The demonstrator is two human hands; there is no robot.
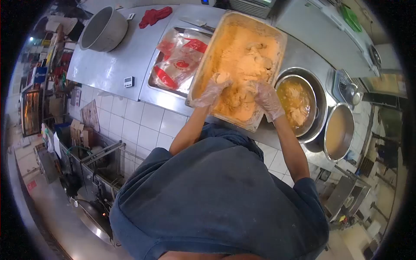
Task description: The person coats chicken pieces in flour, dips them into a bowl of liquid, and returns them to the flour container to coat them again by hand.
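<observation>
A large rectangular tub (pixel 277 36) of orange breading flour (pixel 242 43) stands on the steel counter in front of me. Coated lumps (pixel 255 65) lie heaped in the flour. My left hand (pixel 211 92), in a clear plastic glove, is over the tub's left side, its fingers closed around a flour-coated piece (pixel 223 78). Over the right side, my gloved right hand (pixel 266 99) has its fingers down at the flour among the lumps. Flour hides its fingertips, so I cannot make out its grip. Beside it, a metal bowl (pixel 313 84) holds pale meat pieces (pixel 297 102) in yellowish liquid.
The bowl sits inside a wider basin (pixel 323 97). Farther right stands a pot (pixel 352 130) of cloudy liquid. Left of the tub are plastic bags (pixel 180 60) in a recessed tray, a timer (pixel 129 81), a red cloth (pixel 155 17) and a big pot (pixel 104 30). Fryers (pixel 99 164) stand behind left.
</observation>
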